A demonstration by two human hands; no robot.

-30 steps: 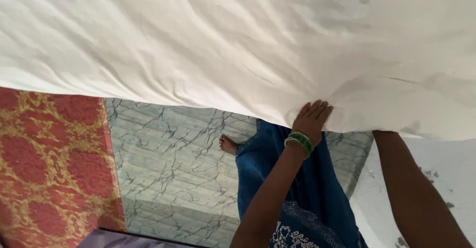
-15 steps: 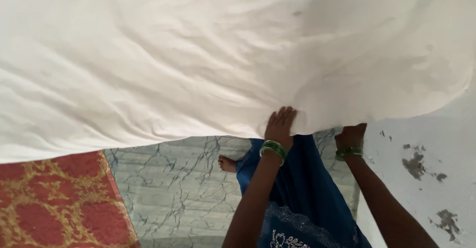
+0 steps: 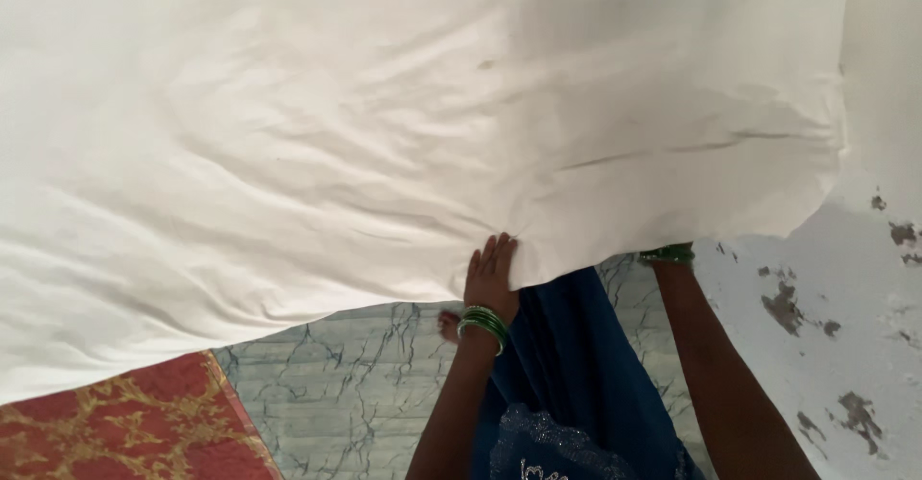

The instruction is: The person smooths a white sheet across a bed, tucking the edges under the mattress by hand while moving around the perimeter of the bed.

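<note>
a wide white sheet (image 3: pixel 384 125) fills most of the head view, rumpled in soft folds, its lower edge running from low on the left up toward the right, where it ends against a pale wall (image 3: pixel 864 326) with dark patches of flaked paint. the left hand (image 3: pixel 491 276) lies against the sheet's lower edge near the middle, fingers (image 3: pixel 499 250) straight and close together, pointing up, their tips pressed to the cloth where a small fold bunches beside them; it looks like the thumb is tucked behind the edge, but the fabric hides it, so a true pinch can't be confirmed. green bangles (image 3: pixel 483 324) ring that wrist. the right hand is out of sight behind the sheet: only the forearm rises to the cloth, with a green bangle (image 3: pixel 667 253) showing just at the edge, so whether those fingers are spread or closed cannot be told. between the two arms hangs a dark blue garment (image 3: pixel 567 374) with pale embroidery near the bottom. a bare foot (image 3: pixel 448 325) peeks out just left of the left wrist, on a marbled grey-green floor (image 3: pixel 355 394). a red rug with a gold pattern (image 3: pixel 134 427) lies at the lower left, partly under the sheet's edge.
</note>
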